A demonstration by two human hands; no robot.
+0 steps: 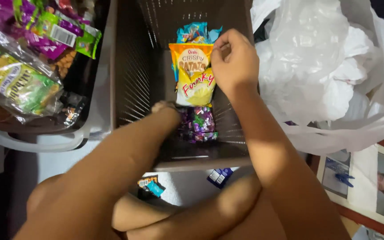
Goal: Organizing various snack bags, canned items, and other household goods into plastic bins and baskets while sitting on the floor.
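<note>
A brown slatted plastic basket [134, 66] stands in front of me. Inside it snack packets stand in a row: a blue packet [195, 32] at the far end, an orange and yellow chip bag [191, 60], a yellow bag [197, 89] and a purple candy bag [198, 124] nearest me. My right hand [234, 60] pinches the top right corner of the orange and yellow chip bag. My left hand [165, 106] reaches deep into the basket beside the purple candy bag; its fingers are mostly hidden, so its grip is unclear.
A white-rimmed tub [36, 140] at the left holds several bagged snacks in green, yellow and purple wrappers. Crumpled white plastic bags [330, 71] lie to the right. A framed photo [365, 186] lies at the lower right. Small packets [218, 177] lie on the floor by my knees.
</note>
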